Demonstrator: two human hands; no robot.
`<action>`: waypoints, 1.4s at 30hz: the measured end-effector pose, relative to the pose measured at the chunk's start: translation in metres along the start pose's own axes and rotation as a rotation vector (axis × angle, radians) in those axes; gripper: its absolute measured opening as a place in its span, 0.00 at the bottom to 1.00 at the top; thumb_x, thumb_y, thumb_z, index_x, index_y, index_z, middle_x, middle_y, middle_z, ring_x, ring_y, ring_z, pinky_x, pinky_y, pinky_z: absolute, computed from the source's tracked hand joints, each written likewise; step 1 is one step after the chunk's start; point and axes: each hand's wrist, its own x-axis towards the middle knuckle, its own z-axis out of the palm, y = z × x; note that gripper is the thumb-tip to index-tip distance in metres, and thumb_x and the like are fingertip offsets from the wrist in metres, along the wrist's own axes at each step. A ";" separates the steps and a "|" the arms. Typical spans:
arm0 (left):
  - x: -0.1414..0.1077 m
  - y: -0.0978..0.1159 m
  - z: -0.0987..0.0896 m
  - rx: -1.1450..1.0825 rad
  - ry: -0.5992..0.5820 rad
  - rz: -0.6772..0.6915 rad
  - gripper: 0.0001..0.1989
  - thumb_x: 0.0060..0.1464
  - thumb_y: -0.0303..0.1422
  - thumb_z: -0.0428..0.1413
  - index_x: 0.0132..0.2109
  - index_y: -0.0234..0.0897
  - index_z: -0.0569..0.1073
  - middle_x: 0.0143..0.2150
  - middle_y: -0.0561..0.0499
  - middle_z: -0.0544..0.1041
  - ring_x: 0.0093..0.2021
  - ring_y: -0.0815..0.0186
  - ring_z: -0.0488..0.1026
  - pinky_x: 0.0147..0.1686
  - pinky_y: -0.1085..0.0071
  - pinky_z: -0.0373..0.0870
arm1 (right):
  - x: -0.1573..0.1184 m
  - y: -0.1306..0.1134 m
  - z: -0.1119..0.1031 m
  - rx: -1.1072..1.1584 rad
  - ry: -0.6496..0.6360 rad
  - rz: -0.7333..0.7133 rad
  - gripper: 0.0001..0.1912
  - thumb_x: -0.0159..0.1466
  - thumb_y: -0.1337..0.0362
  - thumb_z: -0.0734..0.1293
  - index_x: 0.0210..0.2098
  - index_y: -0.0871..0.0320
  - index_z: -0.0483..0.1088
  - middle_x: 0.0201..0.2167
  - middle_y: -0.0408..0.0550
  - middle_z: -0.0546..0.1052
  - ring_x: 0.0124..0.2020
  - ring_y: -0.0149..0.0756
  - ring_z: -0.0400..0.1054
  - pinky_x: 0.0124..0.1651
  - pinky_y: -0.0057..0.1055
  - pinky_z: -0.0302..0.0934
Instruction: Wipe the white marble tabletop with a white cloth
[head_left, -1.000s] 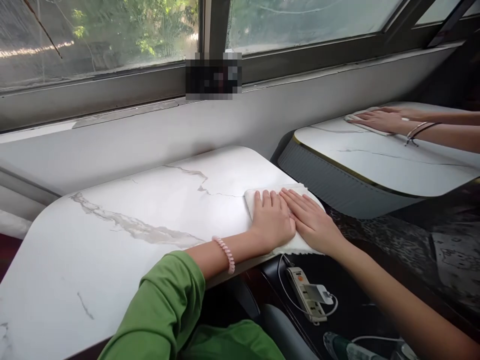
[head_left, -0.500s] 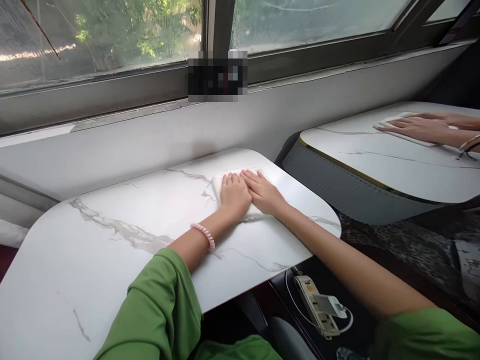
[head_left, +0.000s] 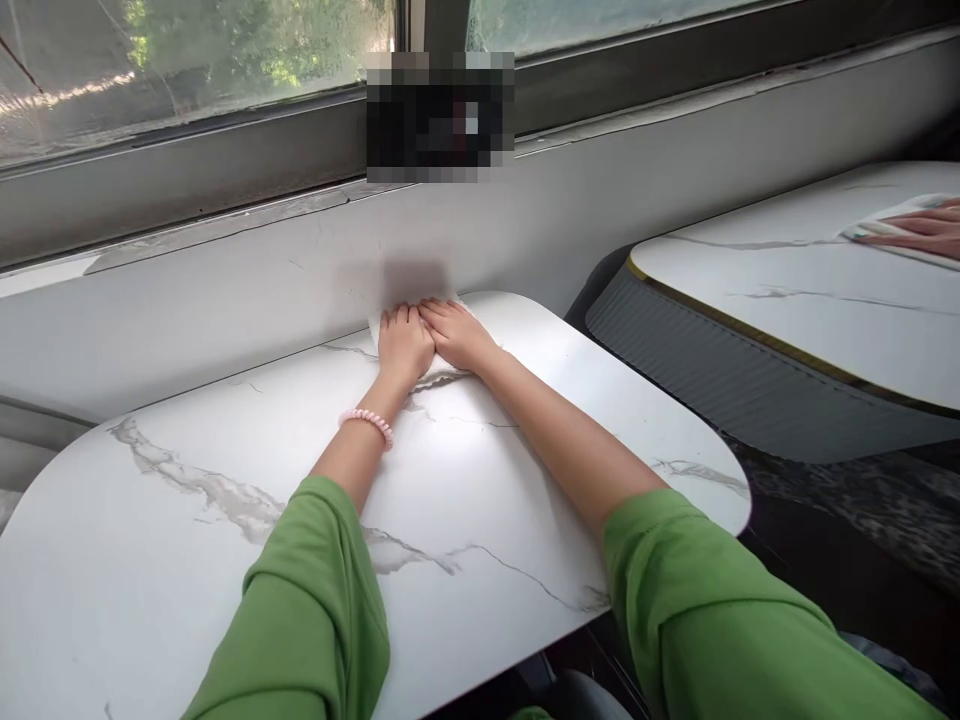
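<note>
My left hand (head_left: 406, 346), with a pink coiled band (head_left: 367, 428) on the wrist, lies flat on a white cloth (head_left: 374, 328). Beside it and touching it, my right hand (head_left: 462, 338) presses the same cloth with its fingers stretched out. Both hands cover most of the cloth, so only its edges show. Under them is a white marble-patterned table (head_left: 450, 480) with rounded corners. The cloth is at the table's far edge, against the pale wall (head_left: 300, 270).
To the right stands a second marble-patterned table (head_left: 787, 330) with a gold edge. Another person's hand (head_left: 922, 228) rests there on a white cloth (head_left: 877, 215). Windows (head_left: 247, 60) run above the wall, and a blurred dark patch (head_left: 439, 120) covers part of the frame.
Both my hands have slid the cloth away from me and slightly left, up to the wall. My view has shifted, and the other person's hand sits farther right in it.
</note>
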 end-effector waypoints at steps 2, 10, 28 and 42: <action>-0.001 0.001 0.000 0.005 -0.005 -0.006 0.22 0.65 0.28 0.37 0.60 0.27 0.64 0.63 0.41 0.65 0.64 0.60 0.59 0.66 0.61 0.46 | -0.001 0.001 0.000 0.006 0.010 -0.002 0.27 0.68 0.63 0.49 0.62 0.68 0.60 0.63 0.57 0.63 0.65 0.46 0.53 0.65 0.48 0.47; -0.058 0.023 -0.014 0.028 -0.049 0.048 0.24 0.64 0.28 0.37 0.63 0.24 0.60 0.66 0.40 0.61 0.67 0.60 0.54 0.67 0.60 0.44 | -0.065 -0.016 -0.008 -0.010 0.008 -0.013 0.28 0.68 0.64 0.49 0.65 0.64 0.56 0.65 0.55 0.59 0.67 0.45 0.51 0.66 0.49 0.47; -0.232 0.074 -0.069 -0.042 -0.194 0.216 0.28 0.65 0.34 0.40 0.66 0.19 0.52 0.69 0.31 0.50 0.70 0.53 0.43 0.67 0.60 0.44 | -0.245 -0.087 -0.051 -0.107 0.033 -0.179 0.32 0.69 0.62 0.48 0.70 0.58 0.32 0.67 0.56 0.55 0.68 0.42 0.45 0.65 0.51 0.48; -0.136 -0.026 -0.048 -0.051 -0.124 0.096 0.26 0.63 0.32 0.41 0.64 0.22 0.59 0.67 0.39 0.60 0.67 0.58 0.53 0.68 0.62 0.45 | -0.103 -0.098 -0.001 -0.117 -0.074 -0.071 0.30 0.69 0.62 0.45 0.66 0.66 0.52 0.67 0.56 0.55 0.68 0.43 0.46 0.67 0.48 0.42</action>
